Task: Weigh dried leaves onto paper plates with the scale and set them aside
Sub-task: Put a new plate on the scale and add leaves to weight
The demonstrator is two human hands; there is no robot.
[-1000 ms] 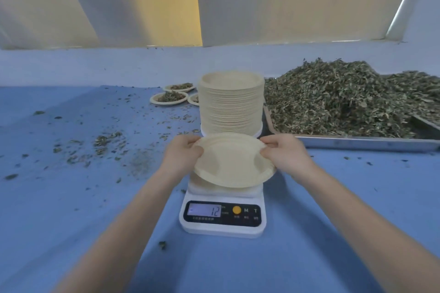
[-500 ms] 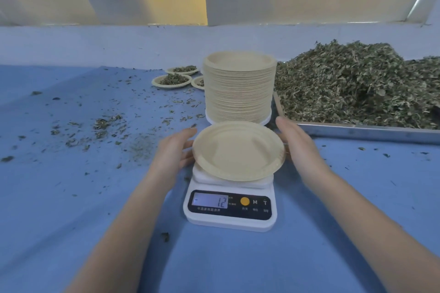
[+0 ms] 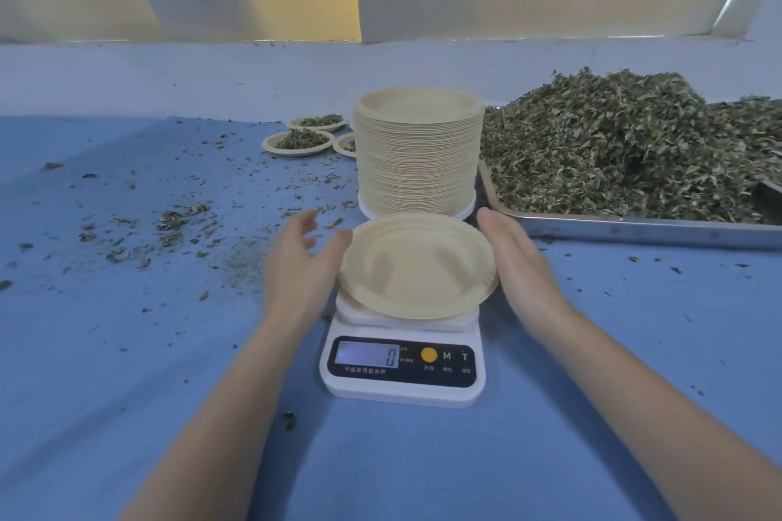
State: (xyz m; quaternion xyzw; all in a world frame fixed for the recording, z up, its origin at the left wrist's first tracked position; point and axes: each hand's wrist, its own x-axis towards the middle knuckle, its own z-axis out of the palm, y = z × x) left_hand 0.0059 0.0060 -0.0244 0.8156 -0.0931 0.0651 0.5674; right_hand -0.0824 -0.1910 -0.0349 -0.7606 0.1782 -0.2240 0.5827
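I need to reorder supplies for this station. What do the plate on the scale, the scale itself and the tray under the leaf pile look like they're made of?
The plate on the scale: matte beige pressed paper or pulp, judging by its crimped rim. The scale: glossy white plastic body, it seems, with a black control panel. The tray: brushed metal, probably steel or aluminium, given its dull silver sheen along the rim.

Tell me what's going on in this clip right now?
A person is portioning dried leaves. An empty paper plate sits on the white digital scale, whose display reads 0. The left hand and right hand are open on either side of the plate, neither gripping it. Behind stands a tall stack of plates, with a metal tray heaped with leaves to the right. Three filled plates sit further back.
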